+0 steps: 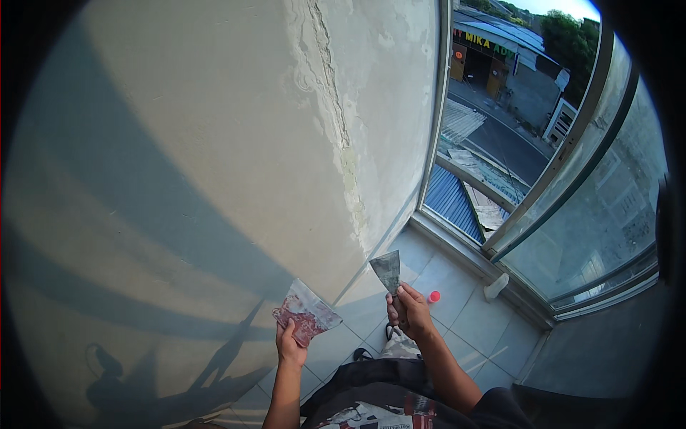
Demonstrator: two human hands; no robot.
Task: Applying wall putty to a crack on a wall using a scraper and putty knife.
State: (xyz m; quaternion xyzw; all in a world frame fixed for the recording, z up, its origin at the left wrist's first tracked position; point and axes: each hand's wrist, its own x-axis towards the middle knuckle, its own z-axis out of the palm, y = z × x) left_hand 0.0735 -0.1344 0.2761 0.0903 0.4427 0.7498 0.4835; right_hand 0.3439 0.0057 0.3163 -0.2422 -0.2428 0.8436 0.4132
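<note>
My right hand is closed round the handle of a putty knife. Its flared grey blade points up, apart from the wall, and has dull stains on it. In my left hand is a wide flat scraper, pale along its edge and smeared with reddish-brown and whitish matter. Both tools are held in front of my body, side by side and not touching. Ahead, a long rough crack runs down the plastered wall, with a paler yellowish patch along its lower part.
An open window at the right looks down on a street and roofs. Its glass pane leans inward. On the tiled floor stand a small pink-red round object and a whitish lump by the sill. My shadow falls across the wall.
</note>
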